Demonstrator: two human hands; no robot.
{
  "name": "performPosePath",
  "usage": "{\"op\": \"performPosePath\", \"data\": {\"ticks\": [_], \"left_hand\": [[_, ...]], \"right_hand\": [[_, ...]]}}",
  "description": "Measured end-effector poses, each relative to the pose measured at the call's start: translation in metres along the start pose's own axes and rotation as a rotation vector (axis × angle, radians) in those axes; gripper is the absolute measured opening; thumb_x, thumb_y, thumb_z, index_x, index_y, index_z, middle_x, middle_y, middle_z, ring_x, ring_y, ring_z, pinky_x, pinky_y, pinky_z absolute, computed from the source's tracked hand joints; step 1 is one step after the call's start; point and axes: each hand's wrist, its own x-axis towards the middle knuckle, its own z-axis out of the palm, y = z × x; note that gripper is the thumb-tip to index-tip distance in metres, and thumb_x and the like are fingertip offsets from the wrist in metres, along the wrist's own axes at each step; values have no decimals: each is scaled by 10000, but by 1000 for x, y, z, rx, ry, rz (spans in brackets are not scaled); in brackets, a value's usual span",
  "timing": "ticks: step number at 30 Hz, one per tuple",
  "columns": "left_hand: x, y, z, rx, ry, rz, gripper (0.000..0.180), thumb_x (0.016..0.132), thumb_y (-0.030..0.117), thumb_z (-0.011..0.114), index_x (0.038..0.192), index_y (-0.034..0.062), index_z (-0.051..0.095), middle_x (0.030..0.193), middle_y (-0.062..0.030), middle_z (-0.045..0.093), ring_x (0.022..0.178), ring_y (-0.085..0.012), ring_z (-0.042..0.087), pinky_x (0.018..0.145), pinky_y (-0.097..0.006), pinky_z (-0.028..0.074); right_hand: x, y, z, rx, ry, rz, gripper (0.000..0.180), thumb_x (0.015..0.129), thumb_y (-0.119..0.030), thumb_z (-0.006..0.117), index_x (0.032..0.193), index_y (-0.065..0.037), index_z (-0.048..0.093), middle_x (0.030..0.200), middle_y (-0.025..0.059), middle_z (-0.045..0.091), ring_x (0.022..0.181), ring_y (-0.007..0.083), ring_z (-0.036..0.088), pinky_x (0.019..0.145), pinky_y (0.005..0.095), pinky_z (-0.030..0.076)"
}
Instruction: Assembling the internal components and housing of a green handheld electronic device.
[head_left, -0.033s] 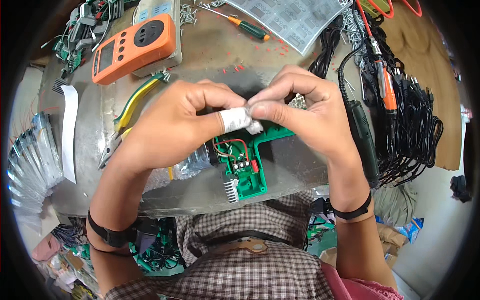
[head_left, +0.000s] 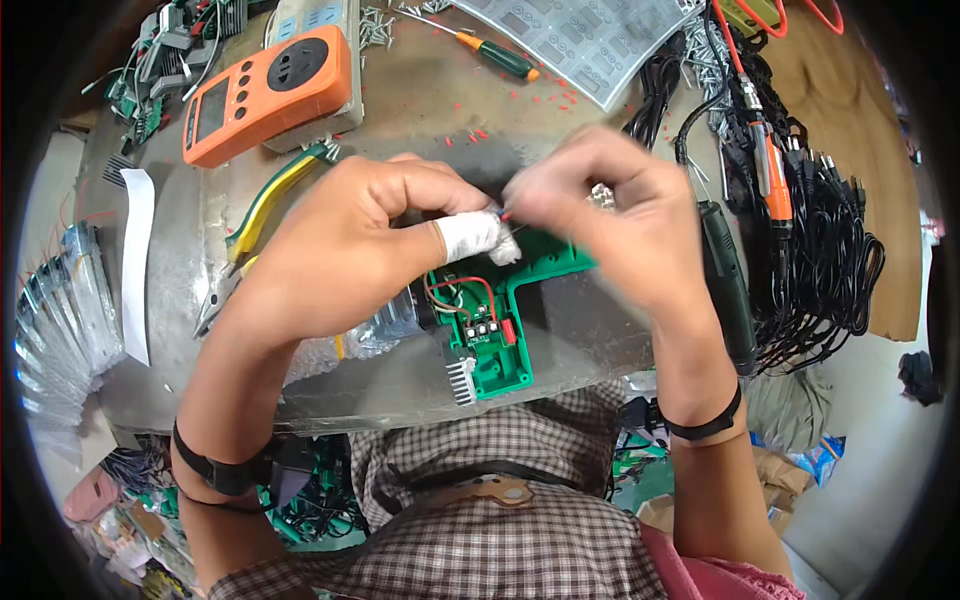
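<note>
My left hand (head_left: 350, 235) is closed in a pinch above a green plastic tool housing (head_left: 515, 375). White tape (head_left: 470, 238) wraps its thumb, its loose end hanging down. At those fingertips shows a tiny red and bluish piece (head_left: 504, 214), too small to name. Beside it my right hand (head_left: 610, 210) is curled, thumb and fingers drawn together and blurred; what they hold, if anything, is hidden. The open housing holds red and pale wires, a black terminal block (head_left: 482, 328), a red part (head_left: 508, 332) and a finned metal heat sink (head_left: 461, 382). The hands cover its upper part.
Left lie yellow-green pliers (head_left: 262, 212) and a white strip (head_left: 138, 265). Behind stand an orange meter (head_left: 265, 95), a screwdriver (head_left: 500, 57) and a printed sheet (head_left: 580, 40). To the right are a corded dark tool (head_left: 728, 290), an orange electric screwdriver (head_left: 772, 170) and bundled black cables (head_left: 825, 260).
My right hand has shifted slightly right and its fingertips have drawn away from the left thumb, uncovering the small red and bluish piece. The left hand and housing stay nearly in place.
</note>
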Motion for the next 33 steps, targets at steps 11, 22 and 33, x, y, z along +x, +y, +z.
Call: {"op": "performPosePath", "data": {"ticks": [11,22,33], "left_hand": [[2,24,-9,48,-127,-114,112,903,90,684,969,14,732,881,-36,674,864,-99,629,715,-253,495],[-26,2,33,1254,449,720,182,719,120,717,896,83,695,870,-16,667,919,-243,597,893,-434,310],[-32,2,31,1179,407,677,190,698,92,710,886,70,695,839,-19,666,871,-243,593,886,-432,310]], "right_hand": [[7,-19,-19,-913,-226,-871,271,724,-103,794,994,-120,769,887,26,688,779,247,603,721,335,497],[-16,-57,-3,54,-377,811,256,973,-272,645,988,-16,642,697,11,631,593,101,589,511,269,447],[-32,-47,9,244,-354,736,269,1014,-291,570,994,-26,612,656,34,617,554,131,586,497,287,455]]}}
